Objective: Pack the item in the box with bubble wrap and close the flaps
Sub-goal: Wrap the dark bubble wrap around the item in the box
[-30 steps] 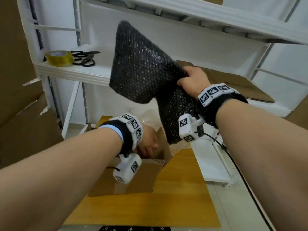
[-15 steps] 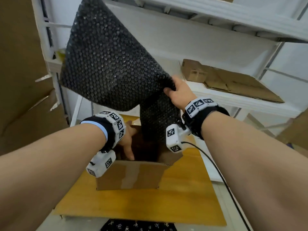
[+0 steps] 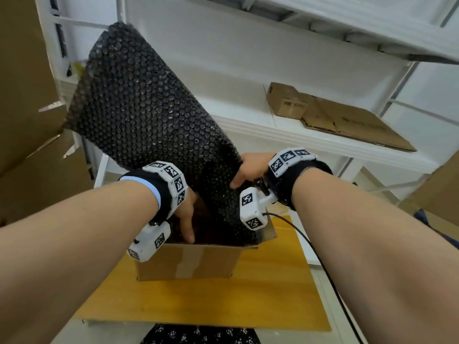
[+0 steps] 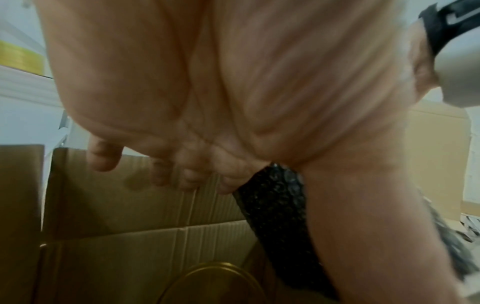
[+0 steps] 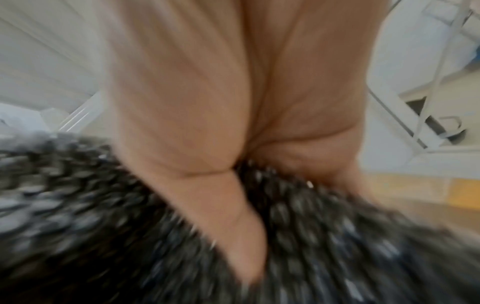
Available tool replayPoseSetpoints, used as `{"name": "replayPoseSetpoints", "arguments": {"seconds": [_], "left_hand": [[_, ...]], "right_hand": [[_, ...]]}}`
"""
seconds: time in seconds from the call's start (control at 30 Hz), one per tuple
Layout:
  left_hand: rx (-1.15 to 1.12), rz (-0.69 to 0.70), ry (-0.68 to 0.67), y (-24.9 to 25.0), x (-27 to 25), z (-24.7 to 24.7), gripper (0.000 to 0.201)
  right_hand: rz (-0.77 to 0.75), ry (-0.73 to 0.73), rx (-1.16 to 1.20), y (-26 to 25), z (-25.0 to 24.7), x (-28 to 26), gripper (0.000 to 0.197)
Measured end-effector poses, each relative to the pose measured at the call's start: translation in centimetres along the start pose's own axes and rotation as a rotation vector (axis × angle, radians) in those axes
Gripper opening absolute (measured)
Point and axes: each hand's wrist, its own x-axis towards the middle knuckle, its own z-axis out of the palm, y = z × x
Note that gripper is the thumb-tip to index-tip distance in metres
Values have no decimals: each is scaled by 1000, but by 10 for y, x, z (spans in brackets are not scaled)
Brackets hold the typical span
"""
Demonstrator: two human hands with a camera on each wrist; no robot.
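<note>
An open cardboard box [image 3: 186, 263] stands on a wooden board [image 3: 260, 301]. My right hand [image 3: 248, 170] grips a big sheet of black bubble wrap [image 3: 149, 115] just above the box, thumb and fingers pinching it [image 5: 249, 185]. The sheet's top fans up to the left; its lower end hangs into the box [image 3: 223, 219]. My left hand [image 3: 186, 214] reaches into the box opening, fingers [image 4: 182, 174] loosely curled, thumb straight. The bubble wrap [image 4: 275, 216] runs down between thumb and fingers. A round gold-rimmed item [image 4: 215, 283] lies on the box floor.
White shelving rises behind the box, with flattened cardboard [image 3: 335, 117] on the shelf at right. Large cardboard sheets [image 3: 24, 145] lean at the left. A yellow tape roll [image 4: 18, 55] sits on the left shelf. A black cable [image 3: 323, 256] trails from my right wrist.
My right hand has come down and nearer with the bubble wrap, so its lower end now hangs into the box. My left hand has stayed in the box opening.
</note>
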Motion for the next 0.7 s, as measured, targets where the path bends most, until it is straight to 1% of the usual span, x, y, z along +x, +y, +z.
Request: {"name": "replayPoseSetpoints", "arguments": {"seconds": [0.03,0.07,0.1,0.13,0.23,0.3,0.37,0.4,0.47,0.53,0.6,0.67,0.7], "left_hand": [[2,-1,-13,1,1,2,135],[4,-3,-24,1,3,3,137],[8,-6,-27,1,4,4,140],[19,-7,-22,1,5,5,143],[33,22,38,0,8,5,142],[21,50,68,-2,7,2,133],[-23,73,72,-4,5,-3,122],[-53,75,71,-5,4,-6,119],[-110,82,69,-5,2,-7,115],[-128,109,61,-1,-5,-9,101],[-157,184,61,6,-15,-14,77],[-290,304,106,12,-21,-22,51],[-367,371,156,14,-22,-28,37]], "right_hand": [[-24,92,-48,-2,1,0,44],[-66,176,-98,-6,3,-2,43],[-96,226,-139,-9,5,-3,46],[-111,235,-164,-10,9,-1,47],[-85,144,-201,-10,20,6,42],[-54,114,-223,-11,21,8,36],[-54,92,-152,-14,17,5,34],[-59,92,-99,-15,15,5,34],[-56,96,-91,-18,16,6,34],[-22,89,-259,-19,22,10,33],[5,90,-392,-19,32,9,29],[17,98,-389,-14,35,12,28],[29,98,-387,-12,35,15,30]]}}
